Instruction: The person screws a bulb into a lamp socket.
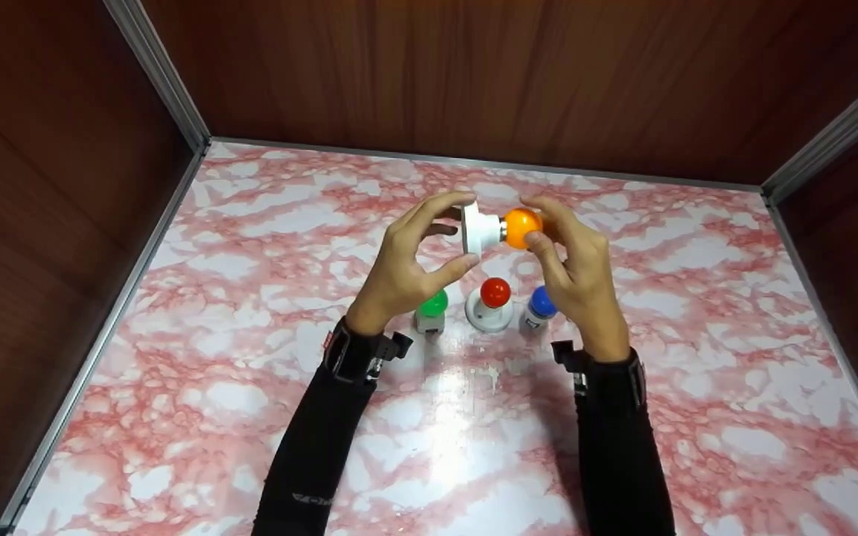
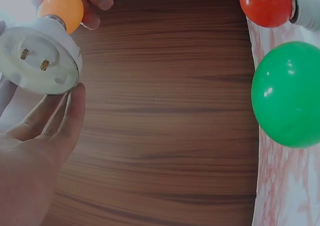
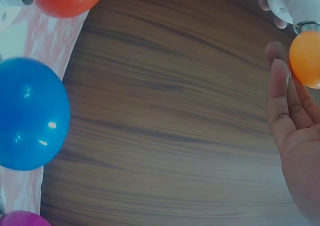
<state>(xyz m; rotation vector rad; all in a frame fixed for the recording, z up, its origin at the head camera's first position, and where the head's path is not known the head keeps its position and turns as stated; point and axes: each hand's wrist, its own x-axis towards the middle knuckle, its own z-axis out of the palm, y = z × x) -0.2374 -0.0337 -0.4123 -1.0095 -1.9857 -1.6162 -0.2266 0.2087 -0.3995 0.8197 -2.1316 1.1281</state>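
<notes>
My left hand (image 1: 403, 272) holds a white round bulb holder (image 1: 485, 232) by its rim, thumb below and fingers above. In the left wrist view the holder's flat back (image 2: 37, 60) shows two brass-coloured contacts. An orange light bulb (image 1: 521, 228) points out of the holder's mouth toward the right, a strip of its metal cap visible between glass and holder. My right hand (image 1: 582, 275) pinches the orange bulb between thumb and fingers. Both things are held up above the table. How deep the cap sits inside the holder is hidden.
Below the hands stand a green bulb (image 1: 435, 303), a red bulb (image 1: 495, 292) on a round white holder (image 1: 488, 320), and a blue bulb (image 1: 543, 301). The right wrist view also catches a magenta bulb (image 3: 25, 220). Brown wood-look walls (image 1: 474, 82) enclose the marbled tabletop (image 1: 235, 398).
</notes>
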